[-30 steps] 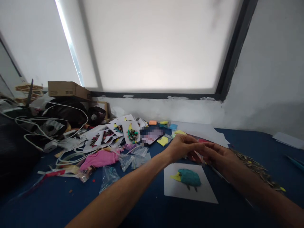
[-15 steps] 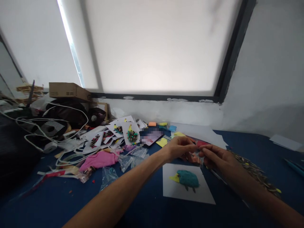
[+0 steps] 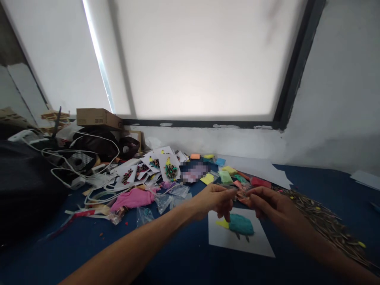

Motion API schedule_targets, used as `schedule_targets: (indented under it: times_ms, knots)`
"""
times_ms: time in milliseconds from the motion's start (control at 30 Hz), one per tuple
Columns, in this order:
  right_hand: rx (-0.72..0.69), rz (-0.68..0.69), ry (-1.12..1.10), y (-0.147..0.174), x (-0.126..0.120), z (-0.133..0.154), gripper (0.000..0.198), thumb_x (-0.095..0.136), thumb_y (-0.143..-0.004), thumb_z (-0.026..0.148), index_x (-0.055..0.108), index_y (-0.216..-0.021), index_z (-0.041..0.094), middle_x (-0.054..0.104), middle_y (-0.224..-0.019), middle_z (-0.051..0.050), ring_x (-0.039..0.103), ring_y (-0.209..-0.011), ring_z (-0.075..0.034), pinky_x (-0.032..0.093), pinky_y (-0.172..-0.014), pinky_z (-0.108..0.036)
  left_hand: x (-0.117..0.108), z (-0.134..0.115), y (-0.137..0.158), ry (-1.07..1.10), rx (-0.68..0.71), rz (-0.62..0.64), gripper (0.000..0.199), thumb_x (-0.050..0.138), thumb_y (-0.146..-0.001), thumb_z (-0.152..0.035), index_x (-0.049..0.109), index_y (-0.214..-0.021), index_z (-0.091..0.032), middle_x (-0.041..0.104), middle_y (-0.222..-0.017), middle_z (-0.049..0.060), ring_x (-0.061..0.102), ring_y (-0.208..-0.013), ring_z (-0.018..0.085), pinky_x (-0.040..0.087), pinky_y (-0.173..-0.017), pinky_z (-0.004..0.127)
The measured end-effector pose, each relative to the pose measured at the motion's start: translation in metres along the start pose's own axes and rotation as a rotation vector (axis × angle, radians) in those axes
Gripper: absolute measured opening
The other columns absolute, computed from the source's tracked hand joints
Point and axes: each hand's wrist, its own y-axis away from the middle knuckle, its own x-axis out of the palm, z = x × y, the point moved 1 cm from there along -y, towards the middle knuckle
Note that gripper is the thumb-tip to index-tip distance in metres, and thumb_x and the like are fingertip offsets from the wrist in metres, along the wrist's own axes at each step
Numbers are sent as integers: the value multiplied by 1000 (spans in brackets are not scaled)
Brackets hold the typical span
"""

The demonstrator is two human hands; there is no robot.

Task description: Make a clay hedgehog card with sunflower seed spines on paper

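My left hand (image 3: pixel 218 201) is closed in a pinch above the upper edge of a white paper card (image 3: pixel 213 236). Facing it, my right hand (image 3: pixel 270 204) also pinches, thumb against fingers. Whatever the fingertips hold is too small or blurred to make out. A salmon-coloured clay lump in clear wrap (image 3: pixel 244 199) shows between and behind the hands. On the card is a flat teal clay animal body (image 3: pixel 242 225) with a yellow pointed snout (image 3: pixel 222 224) and two dark seed-like legs. My left fingers partly cover its head.
A heap of striped seeds (image 3: pixel 319 213) lies to the right. Beyond my hands are clay packs, green (image 3: pixel 225 177) and red (image 3: pixel 260 182). Left of them are finished seed-animal cards (image 3: pixel 164 166), a pink cloth (image 3: pixel 132 198), plastic bags (image 3: pixel 163 202) and white cables (image 3: pixel 89 198).
My hands have moved slightly apart and nearer the card, with my left hand now over the animal's head. The whole view has shifted a little left, so things appear further right.
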Motion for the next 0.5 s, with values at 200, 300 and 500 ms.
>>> schedule_targets:
  times_ms: [200,300,500]
  knots:
    - [-68,54,83,8,11,0,33,49,-88,51,61,-75,23,60,-68,0,57,-59,-15,47,-53,-28,5,2,10,99,16,75,37,71,-73,-46,56,-79,-13,58,-60,-2,57,-48,10,36,-45,20]
    - [-78,52,118,10,14,0,28,55,-85,50,62,-87,23,65,-78,-2,62,-68,-18,50,-60,-31,6,2,11,88,58,108,31,70,-76,-40,61,-83,-12,60,-59,-1,56,-49,8,36,-46,19]
    - [-67,57,188,11,14,-2,29,58,-83,51,60,-95,24,65,-84,-2,62,-67,-17,49,-56,-30,13,3,11,96,51,200,32,59,-85,-42,64,-84,-11,61,-60,2,60,-51,11,38,-47,20]
